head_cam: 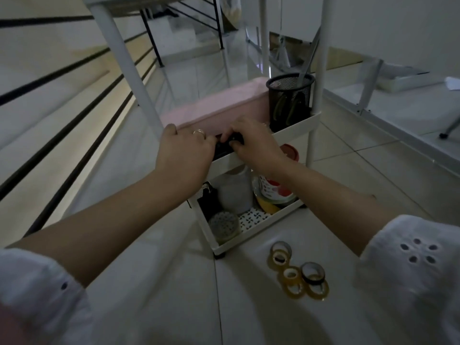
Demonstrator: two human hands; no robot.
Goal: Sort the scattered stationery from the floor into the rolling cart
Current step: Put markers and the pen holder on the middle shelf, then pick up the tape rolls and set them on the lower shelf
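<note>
Dim room, pale tiled floor (373,170); white furniture legs stand around the work area.

Rolling cart (293,130): white, tiered, directly in front of the person. Both hands are at the near edge of its middle tier. The left hand (185,151) and the right hand (254,143) meet over a small black object (232,140), fingers curled and closed on it from either side. What the object is cannot be determined; it appears to be in the course of placement in the tier.

Already on that tier: a pink box (219,108) and a black mesh pen cup (290,100) with something long standing in it. The bottom tier holds a white container (235,192), a red-printed tub (273,190), a wide yellow roll (267,206) and a dotted roll (224,224), so much of the sorting appears complete.

Outstanding: a cluster of tape rolls (298,272), clear, amber and dark-rimmed, lies on the floor just beside the cart's near corner, touching one another and untouched by either hand. No other loose stationery is visible within this view, though the floor behind the person is unseen.

Assessment: late stage; the tape rolls remain.
</note>
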